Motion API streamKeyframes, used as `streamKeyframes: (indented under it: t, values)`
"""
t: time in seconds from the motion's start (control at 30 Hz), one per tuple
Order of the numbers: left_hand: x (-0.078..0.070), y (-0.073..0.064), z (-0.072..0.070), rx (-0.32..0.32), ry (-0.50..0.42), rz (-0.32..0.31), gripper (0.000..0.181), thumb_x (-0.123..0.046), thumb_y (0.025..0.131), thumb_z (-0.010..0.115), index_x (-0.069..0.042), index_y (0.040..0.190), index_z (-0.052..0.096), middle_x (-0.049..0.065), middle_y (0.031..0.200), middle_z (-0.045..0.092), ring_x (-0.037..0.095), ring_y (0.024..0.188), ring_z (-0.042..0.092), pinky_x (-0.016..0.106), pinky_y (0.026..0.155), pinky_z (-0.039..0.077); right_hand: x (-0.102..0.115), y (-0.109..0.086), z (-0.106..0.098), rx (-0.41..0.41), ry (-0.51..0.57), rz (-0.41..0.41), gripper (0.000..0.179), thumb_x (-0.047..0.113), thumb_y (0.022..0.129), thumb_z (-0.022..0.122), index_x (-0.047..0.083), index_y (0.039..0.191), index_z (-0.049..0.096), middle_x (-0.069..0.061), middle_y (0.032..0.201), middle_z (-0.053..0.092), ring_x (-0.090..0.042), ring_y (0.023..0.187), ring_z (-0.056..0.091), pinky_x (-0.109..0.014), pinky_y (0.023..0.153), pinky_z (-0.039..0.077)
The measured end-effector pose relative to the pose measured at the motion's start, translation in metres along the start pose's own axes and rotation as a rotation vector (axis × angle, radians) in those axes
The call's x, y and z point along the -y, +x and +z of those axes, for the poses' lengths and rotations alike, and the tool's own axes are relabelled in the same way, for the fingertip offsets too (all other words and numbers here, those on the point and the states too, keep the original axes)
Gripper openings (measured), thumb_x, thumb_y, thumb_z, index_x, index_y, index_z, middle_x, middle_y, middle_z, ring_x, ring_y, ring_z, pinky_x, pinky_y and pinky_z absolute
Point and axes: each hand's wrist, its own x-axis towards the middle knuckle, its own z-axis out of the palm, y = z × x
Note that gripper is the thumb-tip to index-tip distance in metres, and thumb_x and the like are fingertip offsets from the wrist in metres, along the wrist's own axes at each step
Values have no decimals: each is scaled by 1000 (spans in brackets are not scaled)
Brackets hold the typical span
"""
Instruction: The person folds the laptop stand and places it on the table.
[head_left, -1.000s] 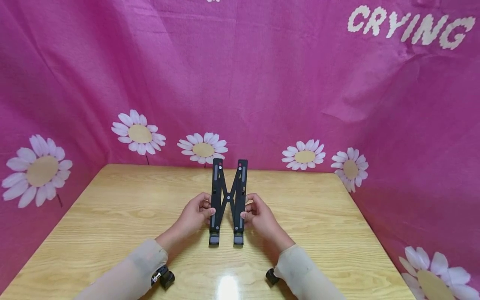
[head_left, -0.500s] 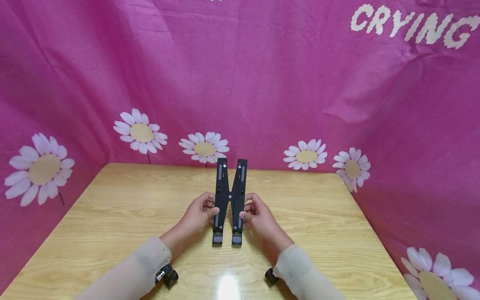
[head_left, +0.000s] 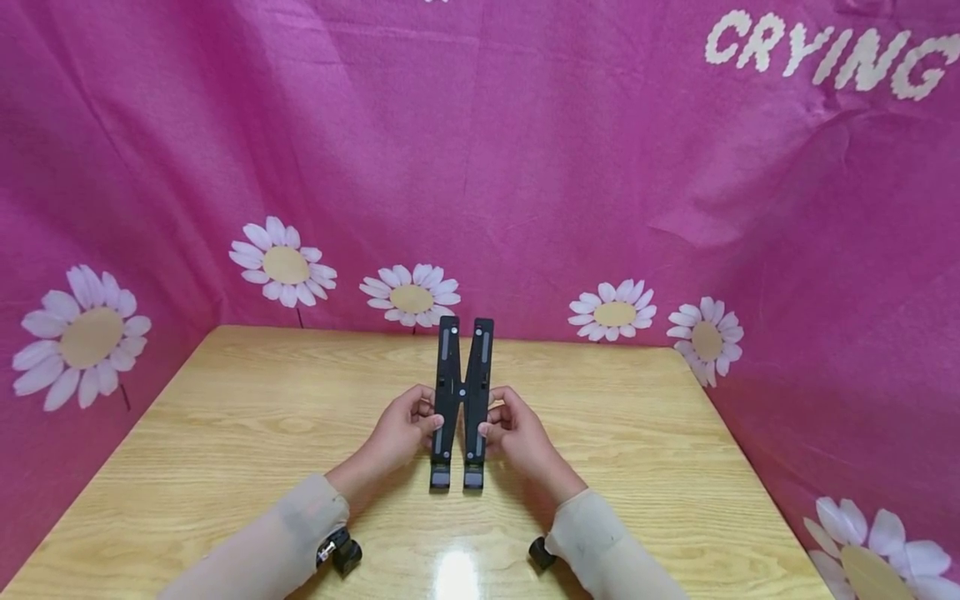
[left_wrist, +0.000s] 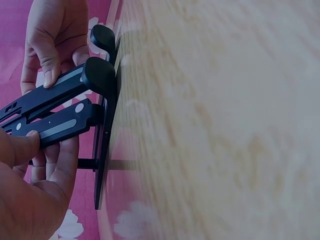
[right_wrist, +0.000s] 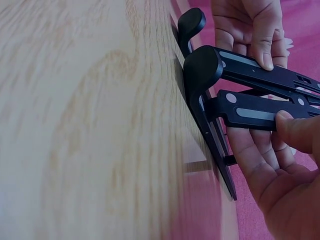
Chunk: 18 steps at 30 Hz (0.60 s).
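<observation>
A black folding laptop stand (head_left: 447, 400) rises from the middle of the table, its two long arms close together in a narrow V joined by a central pivot. Grey strips run along the arms, and hooked lips sit at the near ends. My left hand (head_left: 405, 425) pinches the left arm, thumb on top and fingers underneath. On the other side my right hand (head_left: 521, 432) grips the right arm the same way. Both wrist views show the stand's base (left_wrist: 101, 165) against the table, with a hooked lip (right_wrist: 202, 67) at its front.
The wooden table (head_left: 225, 467) reflects a bright light near its front edge. A pink cloth (head_left: 480, 167) with daisies hangs behind it and along both sides. A small black device (head_left: 345, 552) is strapped at the left sleeve, and another (head_left: 542, 553) at the right.
The stand's two arms have drawn closer together, narrowing the gap and the crossed bars between them. My left hand has moved right with its arm; my right hand has stayed nearly still.
</observation>
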Motion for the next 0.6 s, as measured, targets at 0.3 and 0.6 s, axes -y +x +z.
streamKeyframes:
  t: [0.3,0.6]
  values:
    - [-3,1,6,29,-12,-8,16,5,98,61,-3,112,60,11,93,60,19,79,62,39,65,60,1,-2,-1,-11,0,-9,30,-8,97,61,7,123,55,-16,93,62,-23,79,66,-49,71,63]
    - [-4,2,13,21,11,2,18,6,98,61,-4,113,61,12,93,60,19,79,62,42,67,61,1,-2,1,-9,-12,-15,31,-6,97,63,10,122,56,-17,96,64,-23,81,66,-50,72,63]
